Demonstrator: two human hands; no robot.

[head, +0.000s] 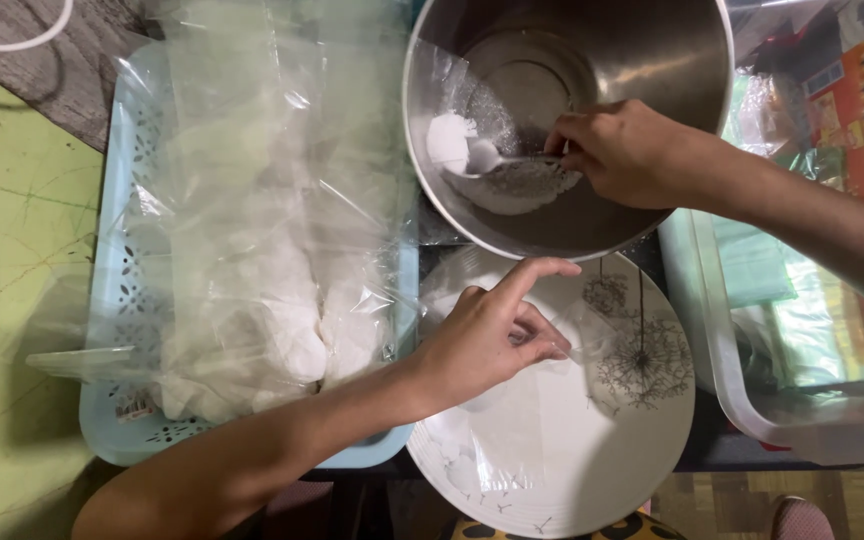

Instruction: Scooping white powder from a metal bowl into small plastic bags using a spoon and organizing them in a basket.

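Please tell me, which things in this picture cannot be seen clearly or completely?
Head view only:
- Steel pot: far rim cut off by the top edge.
- Spoon: handle end hidden in the right hand.
- Thing pinched by the left hand: hidden by fingers.
- Basket contents: blurred by clear plastic bags.
- Plate: near rim cut off.

Right hand (624,152) curled in a pinching grip; left hand (487,335) half-open, index extended.

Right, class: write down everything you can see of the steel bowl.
The steel bowl is large, round and deep, with shiny brushed metal walls and a thin rolled rim. It is tilted toward the camera, above a white plate. White powder lies inside, along with clear plastic film. The right hand reaches in, holding a spoon in the powder.
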